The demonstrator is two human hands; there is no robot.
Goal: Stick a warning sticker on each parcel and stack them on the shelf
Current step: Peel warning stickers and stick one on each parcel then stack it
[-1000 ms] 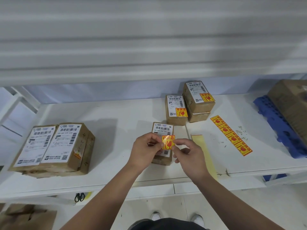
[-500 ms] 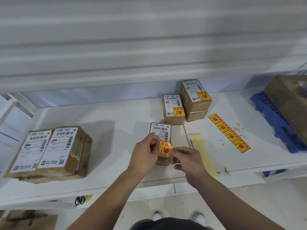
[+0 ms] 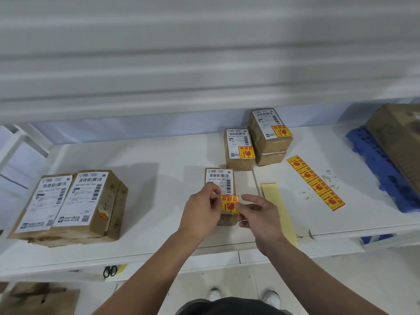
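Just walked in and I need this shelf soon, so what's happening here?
A person is labelling parcels. The left hand pinches a warning sticker over the near end of the front parcel, the right hand at its right edge. Two parcels behind already carry stickers. A pile of parcels sits left; a strip of stickers lies right.

Yellow sticker with red print, brown parcel, white barcoded label, blue pallet right, pale yellow backing strip
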